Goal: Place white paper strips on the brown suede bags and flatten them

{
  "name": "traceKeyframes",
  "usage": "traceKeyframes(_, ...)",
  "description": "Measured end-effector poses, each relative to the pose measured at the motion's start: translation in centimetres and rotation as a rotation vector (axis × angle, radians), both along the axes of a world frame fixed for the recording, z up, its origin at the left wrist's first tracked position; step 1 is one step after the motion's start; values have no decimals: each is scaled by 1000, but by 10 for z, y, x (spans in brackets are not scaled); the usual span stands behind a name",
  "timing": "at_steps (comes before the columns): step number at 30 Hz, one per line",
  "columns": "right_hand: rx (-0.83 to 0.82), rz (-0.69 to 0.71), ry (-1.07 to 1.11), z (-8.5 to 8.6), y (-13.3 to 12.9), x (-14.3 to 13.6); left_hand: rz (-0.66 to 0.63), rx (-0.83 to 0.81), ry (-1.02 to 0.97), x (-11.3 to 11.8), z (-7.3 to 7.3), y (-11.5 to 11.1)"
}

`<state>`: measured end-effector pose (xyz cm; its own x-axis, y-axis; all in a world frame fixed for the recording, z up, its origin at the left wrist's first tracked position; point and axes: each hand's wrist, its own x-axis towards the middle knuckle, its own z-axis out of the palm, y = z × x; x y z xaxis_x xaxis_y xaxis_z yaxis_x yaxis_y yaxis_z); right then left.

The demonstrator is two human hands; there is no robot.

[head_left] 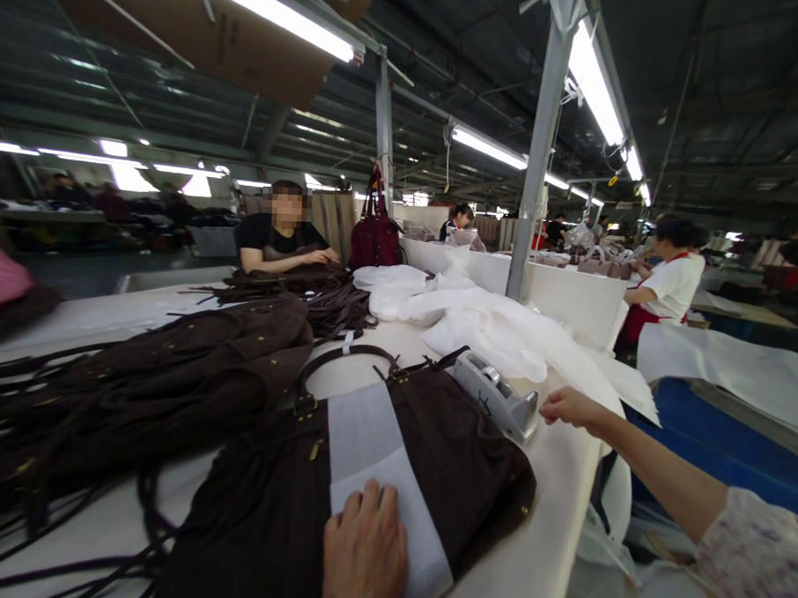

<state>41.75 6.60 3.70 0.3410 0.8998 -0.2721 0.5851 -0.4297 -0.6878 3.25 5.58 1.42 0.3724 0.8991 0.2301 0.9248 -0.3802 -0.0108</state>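
Note:
A dark brown handbag (pixel 258 496) lies on the table in front of me, its round handle (pixel 317 359) pointing away. A strip of thin white wrapping (pixel 367 425) runs across the bag in overlapping layers. My left hand (pixel 365 544) rests on that strip, palm down, fingers lying over it and holding nothing. Beyond the bag's right side stands a grey tape dispenser (pixel 493 396). Just off its cutting end, my right hand (pixel 576 408) is closed in a pinch. Whether tape is between those fingertips is too small to make out.
More dark brown bags (pixel 198 361) with long straps lie to the left. White wrapping sheets (pixel 477 320) are heaped at the back, near a metal post (pixel 537 164). A co-worker (pixel 286 232) sits across the table, beside a maroon bag (pixel 375 236). Another person (pixel 670 280) stands at right.

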Motion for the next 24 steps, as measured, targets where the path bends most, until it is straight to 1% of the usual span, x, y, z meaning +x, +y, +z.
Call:
traceKeyframes(1,-4,5,-4,-6,-5,-1,7,-6,-9,0,0,-1)
traceKeyframes(2,-14,15,-7,-9,-10,-3,15,-18,-16,0,-1,-3)
traceKeyframes(3,-27,26,-13,-7,-15,-5,23,-35,-21,0,-2,-5)
traceKeyframes(4,-38,45,3,-1,-19,-9,30,-51,-27,0,-2,-6)
traceKeyframes(6,-44,119,131,18,-24,-27,27,-64,-42,1,-4,-8)
traceKeyframes(7,-51,185,267,29,-25,-42,26,-63,-51,1,-4,-9)
traceKeyframes(8,-59,257,425,39,-23,-61,27,-61,-60,2,-4,-9)
traceKeyframes(9,-102,336,575,47,-20,-84,31,-61,-70,2,-4,-9)
traceKeyframes(10,-160,396,697,51,-15,-110,34,-66,-77,2,-4,-10)
traceKeyframes(11,-211,428,781,50,-7,-137,38,-73,-83,2,-5,-10)
traceKeyframes(12,-254,425,825,46,2,-162,38,-78,-89,2,-5,-11)
traceKeyframes(14,-251,340,815,27,24,-203,29,-84,-97,1,-5,-12)
traceKeyframes(16,-211,263,759,5,44,-226,21,-82,-102,1,-6,-13)
traceKeyframes(18,-160,222,708,-14,59,-233,23,-75,-103,1,-8,-14)
traceKeyframes(19,-133,211,690,-20,63,-232,28,-70,-102,2,-8,-14)
traceKeyframes(21,-92,200,667,-27,69,-229,38,-68,-99,2,-10,-13)
traceKeyframes(24,-81,198,666,-32,72,-226,43,-73,-104,3,-13,-11)
